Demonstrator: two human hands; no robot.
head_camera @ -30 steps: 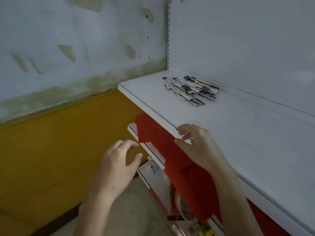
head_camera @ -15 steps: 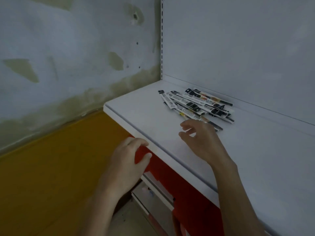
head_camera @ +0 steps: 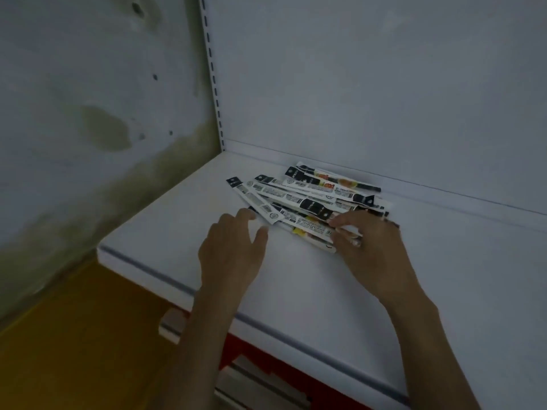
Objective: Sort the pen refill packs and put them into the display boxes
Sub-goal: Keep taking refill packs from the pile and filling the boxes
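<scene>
A loose pile of several long, narrow pen refill packs [head_camera: 307, 196], white with black ends, lies near the back of a white shelf [head_camera: 310, 297]. My left hand [head_camera: 233, 255] hovers over the shelf at the pile's near left edge, fingers spread and relaxed, its fingertips just short of the closest pack. At the pile's near right end is my right hand [head_camera: 373, 250], fingers curled and thumb pinching the end of one of the nearest packs. No display box is in view.
A white back panel [head_camera: 370, 84] rises behind the shelf, with a slotted upright [head_camera: 214, 93] at its left edge. A stained wall [head_camera: 88, 113] stands to the left, yellow [head_camera: 74, 335] lower down. Below the shelf front are red panels and lower shelves [head_camera: 257, 377].
Both hands have come up from below the shelf edge and forward to the pile. The right hand has reached the packs and closed on one; the view has risen and moved closer.
</scene>
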